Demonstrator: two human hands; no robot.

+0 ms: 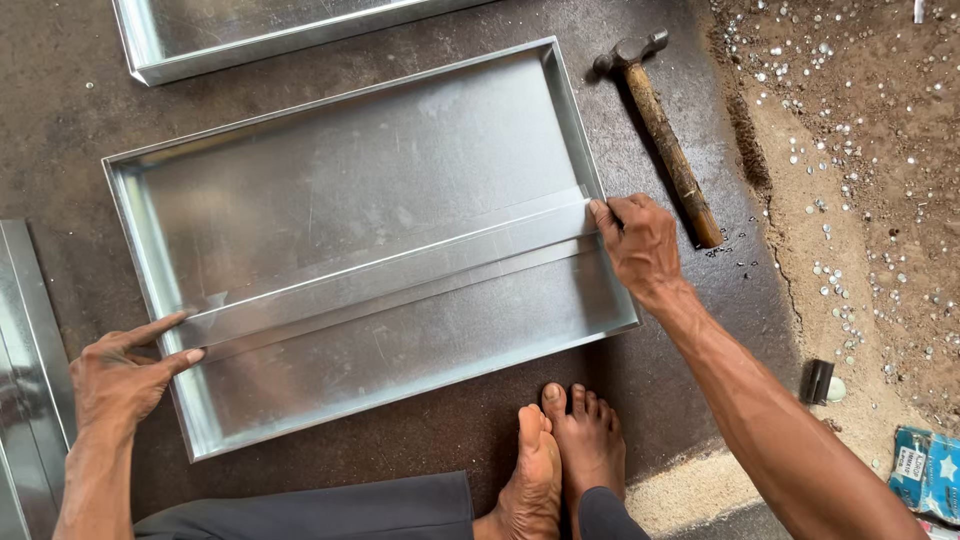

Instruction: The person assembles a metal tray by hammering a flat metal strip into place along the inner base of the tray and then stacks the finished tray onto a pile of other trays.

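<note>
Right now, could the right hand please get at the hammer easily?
Probably yes: the right hand rests on the metal strip at the tray's rim, with the hammer lying unobstructed just beyond.

Dark floor, sandy strip along right edge. On floor: shallow sheet-metal tray at centre; second tray above; metal sheet far left; wooden-handled hammer right of tray; scattered small metal discs on sand; blue packet bottom right.
</note>
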